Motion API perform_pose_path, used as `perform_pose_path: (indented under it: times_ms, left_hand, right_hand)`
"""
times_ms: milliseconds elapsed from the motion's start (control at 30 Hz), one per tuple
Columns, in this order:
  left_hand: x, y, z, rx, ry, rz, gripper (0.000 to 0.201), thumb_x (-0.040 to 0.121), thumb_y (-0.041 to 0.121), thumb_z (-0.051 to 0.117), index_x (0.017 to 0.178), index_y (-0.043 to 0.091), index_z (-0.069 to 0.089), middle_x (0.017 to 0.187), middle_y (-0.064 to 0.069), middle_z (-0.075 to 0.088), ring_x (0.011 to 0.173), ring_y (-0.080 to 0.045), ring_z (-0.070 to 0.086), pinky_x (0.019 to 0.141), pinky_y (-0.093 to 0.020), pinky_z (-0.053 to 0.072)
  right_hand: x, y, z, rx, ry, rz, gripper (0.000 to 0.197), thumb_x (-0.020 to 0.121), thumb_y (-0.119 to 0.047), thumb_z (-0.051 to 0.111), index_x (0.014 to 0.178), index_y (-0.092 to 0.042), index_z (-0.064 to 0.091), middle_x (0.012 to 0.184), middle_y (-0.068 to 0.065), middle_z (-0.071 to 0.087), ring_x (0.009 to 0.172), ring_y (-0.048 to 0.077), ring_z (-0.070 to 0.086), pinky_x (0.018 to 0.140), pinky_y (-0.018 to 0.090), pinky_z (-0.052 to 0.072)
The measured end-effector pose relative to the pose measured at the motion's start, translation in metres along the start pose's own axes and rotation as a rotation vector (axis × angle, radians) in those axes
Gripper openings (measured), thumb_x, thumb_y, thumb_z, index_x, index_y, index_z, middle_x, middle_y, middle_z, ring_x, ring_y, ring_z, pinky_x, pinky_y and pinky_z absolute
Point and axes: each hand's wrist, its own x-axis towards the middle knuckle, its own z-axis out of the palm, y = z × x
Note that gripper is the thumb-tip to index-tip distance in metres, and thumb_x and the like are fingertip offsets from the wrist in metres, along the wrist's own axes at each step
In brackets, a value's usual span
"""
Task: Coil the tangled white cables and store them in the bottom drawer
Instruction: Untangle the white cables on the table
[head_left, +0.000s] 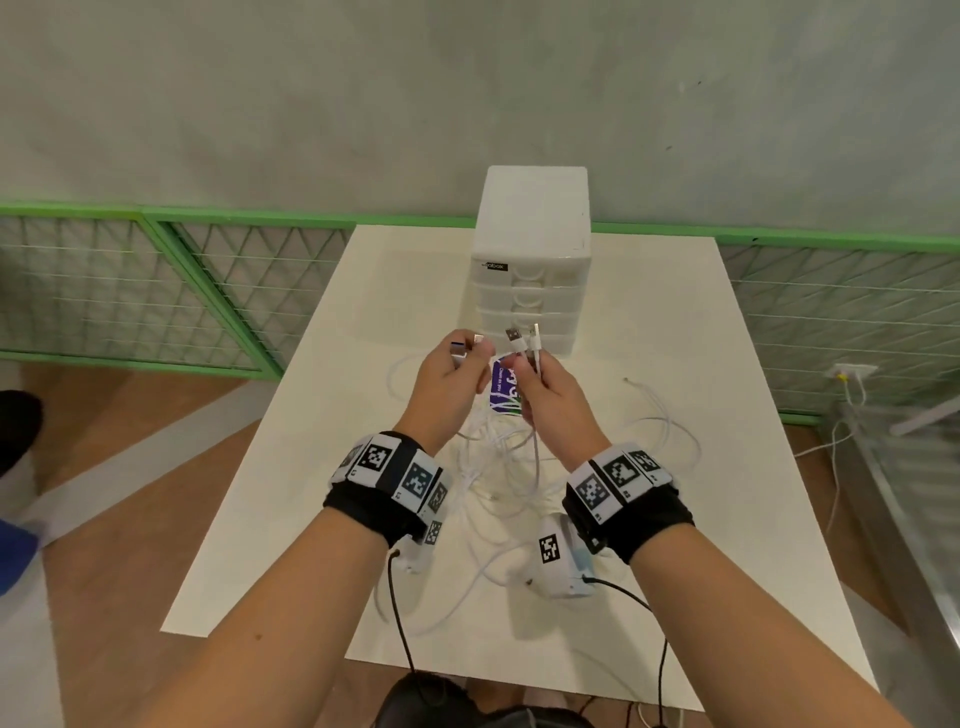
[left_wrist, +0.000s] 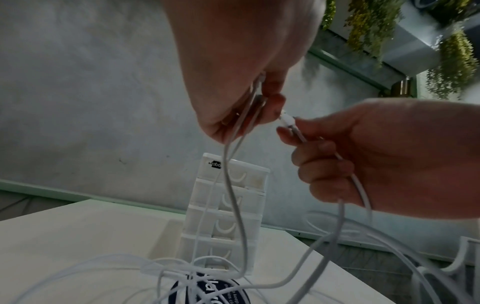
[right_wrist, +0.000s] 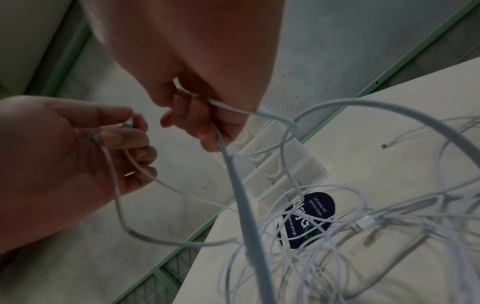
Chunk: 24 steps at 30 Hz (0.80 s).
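Note:
A tangle of white cables (head_left: 501, 467) lies on the white table (head_left: 727, 467) in front of a white four-drawer unit (head_left: 530, 244); all its drawers are closed. Both hands are raised above the tangle. My left hand (head_left: 470, 358) pinches cable plug ends, and two strands hang from it (left_wrist: 233, 164) down to the pile. My right hand (head_left: 527, 369) grips two other cables whose USB plugs (head_left: 522, 338) stick up above its fingers. The bottom drawer (head_left: 558, 343) is partly hidden behind the hands. In the right wrist view the cables (right_wrist: 233, 174) run from the right hand (right_wrist: 202, 117) into the pile.
A purple printed card (head_left: 503, 387) lies under the cables near the drawer unit. One loose cable end (head_left: 626, 380) lies to the right on the table. Green mesh fencing (head_left: 156, 291) and a grey wall stand behind. Black wrist-camera leads hang at the near table edge.

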Motion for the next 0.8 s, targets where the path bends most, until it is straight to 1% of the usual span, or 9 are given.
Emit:
perform_pose_path:
  times_ms: [133,200,267,400,500,567,667,700,800]
  left_hand:
    - [0.015,0.011,-0.003,-0.038,0.026,-0.002,0.017,0.098,0.029,0.044,0.082,0.023,0.049,0.052,0.010,0.048,0.046,-0.002,0.041,0.052,-0.017,0.035]
    - [0.023,0.015,-0.007,-0.111,0.037,-0.029,0.015,0.097,0.032,0.046,0.089,0.019,0.049,0.049,0.010,0.050,0.046,-0.007,0.037,0.050,-0.022,0.033]
    - [0.030,0.019,-0.011,-0.147,0.034,-0.038,0.016,0.094,0.032,0.051,0.094,0.016,0.053,0.056,0.010,0.055,0.047,-0.008,0.039,0.047,-0.020,0.035]
    - [0.040,0.029,-0.011,-0.198,-0.023,-0.020,0.006,0.084,0.019,0.068,0.086,0.016,0.063,0.063,0.003,0.053,0.046,-0.004,0.046,0.046,-0.016,0.039]
    - [0.049,0.030,-0.012,-0.111,-0.037,-0.021,0.022,0.079,0.014,0.073,0.097,0.012,0.062,0.067,0.002,0.054,0.051,-0.004,0.049,0.047,-0.014,0.041]
    - [0.051,0.031,-0.012,-0.076,-0.054,0.000,0.018,0.081,0.017,0.071,0.093,0.010,0.060,0.063,0.001,0.056,0.045,-0.002,0.050,0.045,-0.016,0.041]
    - [0.052,0.038,-0.013,-0.084,-0.049,0.024,0.014,0.090,0.026,0.061,0.080,0.020,0.054,0.059,-0.002,0.053,0.039,-0.007,0.045,0.042,-0.021,0.039]
    - [0.053,0.041,-0.013,-0.098,-0.047,0.031,0.014,0.091,0.027,0.059,0.079,0.022,0.053,0.060,-0.003,0.053,0.040,-0.007,0.045,0.043,-0.022,0.040]
    - [0.057,0.047,-0.013,-0.147,-0.090,0.043,0.013,0.094,0.025,0.054,0.082,0.020,0.051,0.065,-0.003,0.055,0.047,-0.011,0.051,0.046,-0.026,0.043]
  right_hand:
    - [0.008,-0.011,0.013,0.135,-0.022,0.009,0.028,0.100,-0.021,0.035,0.085,-0.020,0.059,0.062,-0.006,0.039,0.054,0.006,0.035,0.055,0.019,0.031]
    - [0.013,-0.018,0.017,0.055,0.013,-0.067,0.029,0.100,-0.019,0.036,0.075,-0.019,0.053,0.063,-0.005,0.041,0.053,0.003,0.036,0.054,0.017,0.032]
    - [0.018,-0.025,0.022,-0.055,0.034,-0.144,0.029,0.097,-0.016,0.042,0.070,-0.016,0.050,0.059,-0.005,0.043,0.050,0.000,0.038,0.053,0.015,0.032]
    - [0.029,-0.034,0.030,0.021,0.102,-0.153,0.024,0.092,-0.006,0.051,0.071,0.003,0.059,0.055,-0.004,0.051,0.045,0.000,0.041,0.051,0.013,0.034]
    - [0.039,-0.037,0.030,0.018,0.117,-0.118,0.017,0.088,0.001,0.050,0.089,-0.015,0.059,0.056,-0.009,0.056,0.044,0.002,0.045,0.047,0.022,0.038]
    - [0.043,-0.040,0.029,0.008,0.099,-0.118,0.020,0.086,0.001,0.050,0.099,-0.014,0.053,0.054,-0.007,0.057,0.045,0.008,0.047,0.045,0.027,0.040]
    - [0.046,-0.042,0.030,0.008,0.112,-0.116,0.006,0.088,-0.005,0.053,0.086,-0.010,0.051,0.045,-0.010,0.058,0.042,0.010,0.047,0.046,0.027,0.040]
    - [0.047,-0.043,0.031,0.038,0.127,-0.108,0.011,0.089,-0.008,0.054,0.081,-0.012,0.048,0.047,-0.010,0.058,0.042,0.011,0.047,0.046,0.027,0.040]
    - [0.049,-0.042,0.032,0.102,0.070,-0.108,0.007,0.093,-0.020,0.052,0.087,-0.021,0.048,0.069,-0.004,0.061,0.055,0.015,0.052,0.054,0.035,0.043]
